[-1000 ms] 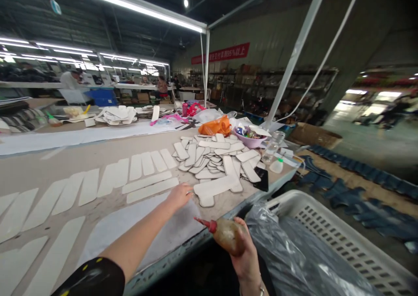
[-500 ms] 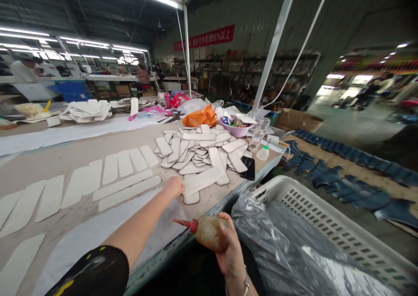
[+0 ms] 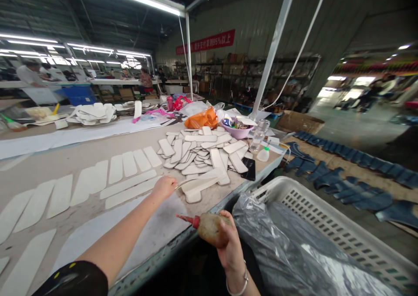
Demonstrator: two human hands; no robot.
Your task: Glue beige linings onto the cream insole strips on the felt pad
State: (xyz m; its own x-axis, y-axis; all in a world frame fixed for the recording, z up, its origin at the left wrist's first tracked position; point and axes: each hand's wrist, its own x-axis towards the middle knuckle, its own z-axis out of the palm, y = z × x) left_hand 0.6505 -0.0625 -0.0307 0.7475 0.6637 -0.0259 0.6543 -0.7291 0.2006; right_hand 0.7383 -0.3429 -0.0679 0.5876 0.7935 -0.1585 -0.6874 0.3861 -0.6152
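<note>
My left hand point(image 3: 165, 187) pinches the near end of a long white strip point(image 3: 197, 180). The strip bows up a little, and its far part lies over other pieces at the front of a loose heap of white rounded strips point(image 3: 191, 150). In my right hand point(image 3: 232, 248) is a cloudy, brownish squeeze bottle point(image 3: 210, 229) with a red nozzle point(image 3: 187, 219) pointing left, held beyond the table's front edge. Left of my left hand, several white pieces point(image 3: 85, 185) lie in a row, with two long strips point(image 3: 130, 191) crosswise in front of them.
A white plastic basket point(image 3: 307, 195) with a grey plastic bag point(image 3: 281, 239) stands at the right. Along the table's right end are a black phone point(image 3: 248, 169), a small green-capped bottle point(image 3: 263, 154), a clear bottle point(image 3: 259, 135), a purple bowl point(image 3: 238, 132) and an orange bag point(image 3: 200, 119).
My left hand has drawn back leftward with the strip, whose near end now rises and bends. My right hand keeps the bottle in nearly the same place. The view has shifted slightly.
</note>
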